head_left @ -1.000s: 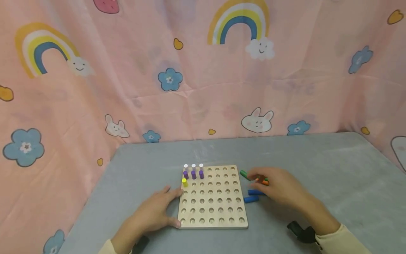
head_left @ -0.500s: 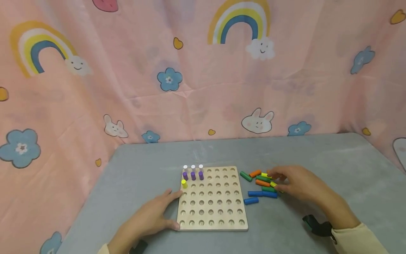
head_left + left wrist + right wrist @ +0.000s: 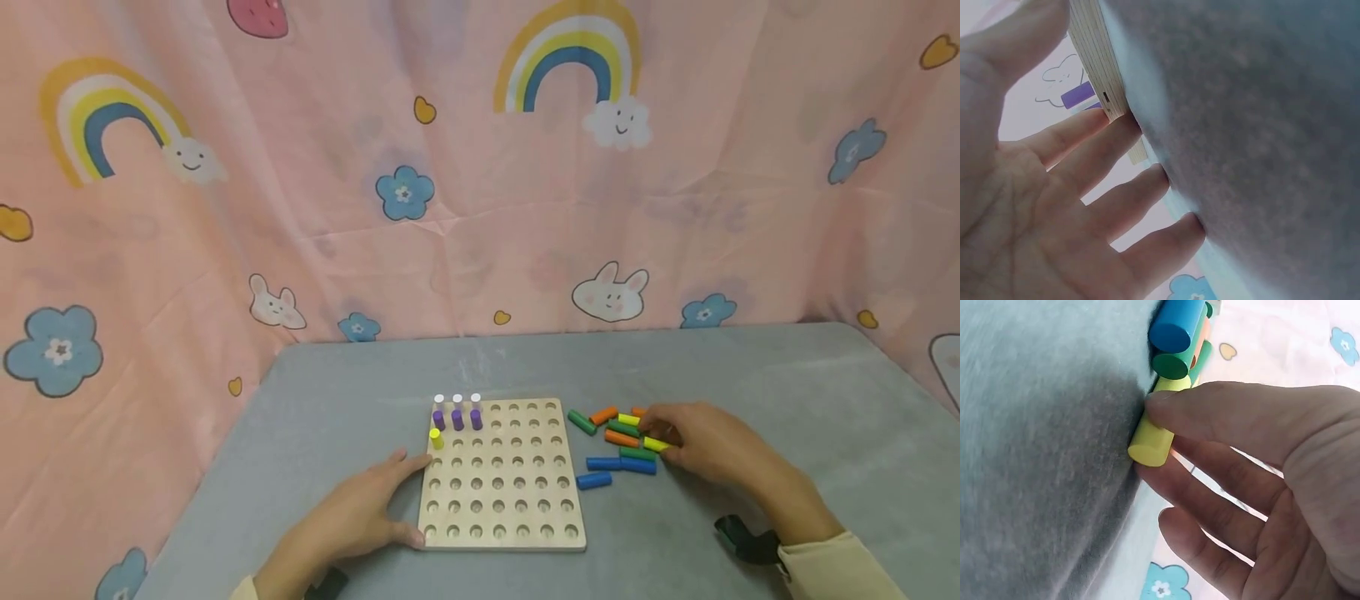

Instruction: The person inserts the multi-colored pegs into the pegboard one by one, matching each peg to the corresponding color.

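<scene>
Off the right edge of the pale board (image 3: 508, 495), a loose yellow peg (image 3: 1152, 442) lies in my right grip (image 3: 708, 437), which is narrow on it: thumb across the peg, other fingers curled beyond. I read this as a pinch, but cannot tell how firm. The peg lies on its side, its long axis running roughly left to right, the right end slanting a little toward me, while the board's holes, off to the left, open upward. My left grip (image 3: 367, 508), spread wide, touches the board's left edge, much farther from the loose peg. That peg is a smooth, flat-ended cylinder, probably painted wood; a green peg (image 3: 637, 454) just beside it and blue pegs (image 3: 639, 467) nearer me share the shape. Wood grain lines the board's side, and its corners are rounded; white pegs (image 3: 457, 402), purple pegs (image 3: 457, 421) and one standing yellow peg (image 3: 437, 439) occupy its far-left holes. Beneath everything, the desk (image 3: 675, 542) is grey and faintly mottled.
</scene>
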Tool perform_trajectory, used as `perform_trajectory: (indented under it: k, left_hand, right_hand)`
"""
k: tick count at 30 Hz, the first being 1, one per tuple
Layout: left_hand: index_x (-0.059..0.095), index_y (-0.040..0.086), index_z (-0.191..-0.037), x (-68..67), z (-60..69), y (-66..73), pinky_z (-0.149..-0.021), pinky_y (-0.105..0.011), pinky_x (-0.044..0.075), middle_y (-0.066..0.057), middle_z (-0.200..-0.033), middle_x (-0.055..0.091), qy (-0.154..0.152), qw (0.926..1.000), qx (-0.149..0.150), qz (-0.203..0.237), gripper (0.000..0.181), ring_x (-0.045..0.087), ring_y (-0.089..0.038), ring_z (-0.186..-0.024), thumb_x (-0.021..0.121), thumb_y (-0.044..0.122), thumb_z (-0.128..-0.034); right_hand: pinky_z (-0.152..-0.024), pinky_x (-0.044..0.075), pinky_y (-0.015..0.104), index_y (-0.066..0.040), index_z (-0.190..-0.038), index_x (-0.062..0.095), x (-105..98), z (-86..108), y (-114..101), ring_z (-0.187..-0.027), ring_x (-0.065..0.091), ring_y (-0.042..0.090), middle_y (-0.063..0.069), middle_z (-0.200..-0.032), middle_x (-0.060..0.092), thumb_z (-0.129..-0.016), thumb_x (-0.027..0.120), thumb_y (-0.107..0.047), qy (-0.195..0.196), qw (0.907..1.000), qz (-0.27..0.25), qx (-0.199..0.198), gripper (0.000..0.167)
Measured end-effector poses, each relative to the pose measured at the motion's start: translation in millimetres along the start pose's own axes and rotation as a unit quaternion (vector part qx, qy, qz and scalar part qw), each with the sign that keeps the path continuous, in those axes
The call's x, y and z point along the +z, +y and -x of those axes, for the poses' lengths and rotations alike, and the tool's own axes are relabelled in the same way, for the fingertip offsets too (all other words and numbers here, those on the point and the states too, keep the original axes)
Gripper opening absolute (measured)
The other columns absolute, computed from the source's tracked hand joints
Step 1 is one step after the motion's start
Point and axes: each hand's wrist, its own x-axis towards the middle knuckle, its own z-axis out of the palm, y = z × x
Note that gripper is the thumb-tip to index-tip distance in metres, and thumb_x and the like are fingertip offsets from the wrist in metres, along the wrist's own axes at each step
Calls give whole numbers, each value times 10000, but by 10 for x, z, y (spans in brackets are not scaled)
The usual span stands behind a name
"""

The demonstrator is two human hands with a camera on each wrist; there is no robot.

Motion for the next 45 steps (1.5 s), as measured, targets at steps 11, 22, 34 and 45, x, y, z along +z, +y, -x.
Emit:
perform_trajectory:
  k: [11,22,34,45]
  left_hand:
    - [477,287,-1475,-11,9,10,-1070,-659,396,-217,-1536,438,7,10000,17,-35,965,461,-446,-1380,858,535,-624]
    - [484,269,-1474,-35,19,49,-1081,-657,387,-217,-1541,431,5,10000,27,54,959,441,-430,-1402,865,519,-630]
    - [472,284,-1479,-18,1,41,-1073,-659,392,-203,-1545,431,25,10000,47,-2,965,453,-442,-1389,860,536,-632]
    - [485,296,-1467,4,20,32,-1081,-654,385,-176,-1551,434,64,9999,-110,74,962,448,-451,-1389,883,501,-615]
  right_hand:
    - [-842,556,518,-161,-1053,734,-20,4,26,-904,639,183,15,-1032,714,-842,747,-51,-24,9999,87,-89,238]
    - [-839,568,502,-189,-989,680,-84,63,19,-930,635,178,-7,-1040,707,-861,765,-141,255,9990,-327,-152,161]
    - [-784,562,475,-183,-1066,706,-148,130,-30,-880,649,149,-55,-952,718,-863,772,-234,647,9976,-123,-218,220]
    - [-713,523,326,-244,-1063,723,-90,48,-435,-838,628,70,-122,-922,714,-867,768,-251,1044,9913,-393,-699,201]
